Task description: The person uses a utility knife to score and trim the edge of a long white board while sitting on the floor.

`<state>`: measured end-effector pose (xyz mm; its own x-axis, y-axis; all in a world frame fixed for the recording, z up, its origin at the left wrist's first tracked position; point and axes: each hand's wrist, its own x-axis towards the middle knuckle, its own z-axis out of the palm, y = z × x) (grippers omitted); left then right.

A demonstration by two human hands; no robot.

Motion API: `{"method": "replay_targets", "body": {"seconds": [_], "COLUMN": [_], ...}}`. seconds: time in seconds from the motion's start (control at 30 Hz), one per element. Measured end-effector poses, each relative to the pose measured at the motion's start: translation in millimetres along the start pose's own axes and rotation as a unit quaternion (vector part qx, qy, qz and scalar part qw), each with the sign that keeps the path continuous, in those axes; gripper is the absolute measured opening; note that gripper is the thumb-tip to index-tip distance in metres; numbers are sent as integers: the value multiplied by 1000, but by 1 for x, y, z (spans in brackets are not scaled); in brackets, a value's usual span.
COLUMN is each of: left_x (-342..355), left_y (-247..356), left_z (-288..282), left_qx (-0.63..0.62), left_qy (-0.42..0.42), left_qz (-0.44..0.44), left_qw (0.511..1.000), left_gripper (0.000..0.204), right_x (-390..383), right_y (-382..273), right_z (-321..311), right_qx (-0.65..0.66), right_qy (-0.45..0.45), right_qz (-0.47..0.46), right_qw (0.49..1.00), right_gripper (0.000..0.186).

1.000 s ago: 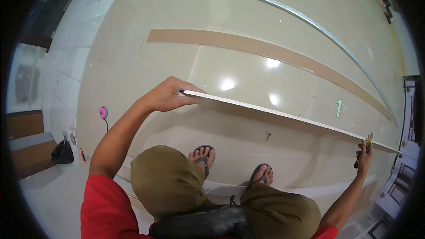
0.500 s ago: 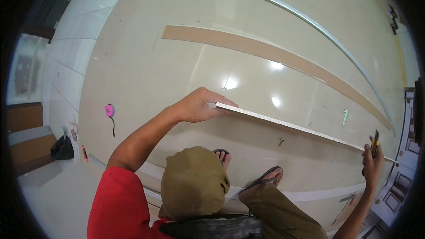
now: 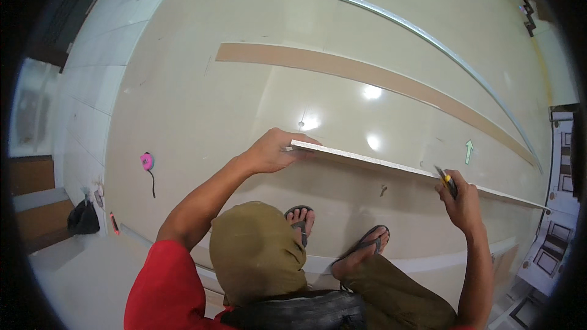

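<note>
A long pale board [image 3: 361, 159] stands on edge across the floor in front of my feet, its narrow white edge upward and slanting to the right. My left hand [image 3: 275, 150] grips its left end, thumb and fingers on either side of the edge. In my right hand [image 3: 461, 208] is a yellow-and-black utility knife [image 3: 447, 181], its blade angled up beside the board's top edge, right of centre. Beyond the board lie a long tan strip [image 3: 336, 64] and a long silver metal bar [image 3: 391, 18] on the beige floor [image 3: 183, 104].
A pink tape measure [image 3: 147, 161], an orange-and-black tool [image 3: 114, 223] and a black bag [image 3: 84, 217] are at the left. A green arrow marker [image 3: 469, 151] lies ahead on the right. My sandalled feet are below the board. White panelled pieces [image 3: 559, 238] line the right edge.
My right hand with the knife has moved leftward along the board and a little upward. My left hand and the board's left end have shifted right and slightly down in the view.
</note>
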<state>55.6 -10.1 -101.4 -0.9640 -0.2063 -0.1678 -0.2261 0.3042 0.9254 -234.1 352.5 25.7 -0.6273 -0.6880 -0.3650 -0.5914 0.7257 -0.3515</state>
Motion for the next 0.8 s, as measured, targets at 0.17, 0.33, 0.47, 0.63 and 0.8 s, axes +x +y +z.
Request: {"method": "replay_targets", "body": {"seconds": [0.17, 0.33, 0.47, 0.63, 0.8], "left_x": [12, 46, 84, 87, 81], "left_y": [-3, -1, 15, 15, 16], "left_z": [3, 23, 58, 76, 84], "left_qx": [15, 21, 35, 31, 27], "left_qy": [-5, -14, -32, -20, 34], "left_qz": [25, 81, 101, 111, 137], "left_qw": [1000, 996, 994, 993, 990], "left_gripper": [30, 31, 34, 34, 36], "right_x": [-2, -13, -31, -27, -41], "right_y": [17, 37, 15, -70, -123], "right_z": [-18, -25, -21, 8, 101], "right_qx": [-57, 14, 292, 437, 604], "right_qy": [16, 48, 19, -101, 8], "right_qz": [3, 54, 128, 97, 132], "right_qw": [998, 997, 948, 889, 786], "right_gripper": [33, 32, 33, 36, 39]}}
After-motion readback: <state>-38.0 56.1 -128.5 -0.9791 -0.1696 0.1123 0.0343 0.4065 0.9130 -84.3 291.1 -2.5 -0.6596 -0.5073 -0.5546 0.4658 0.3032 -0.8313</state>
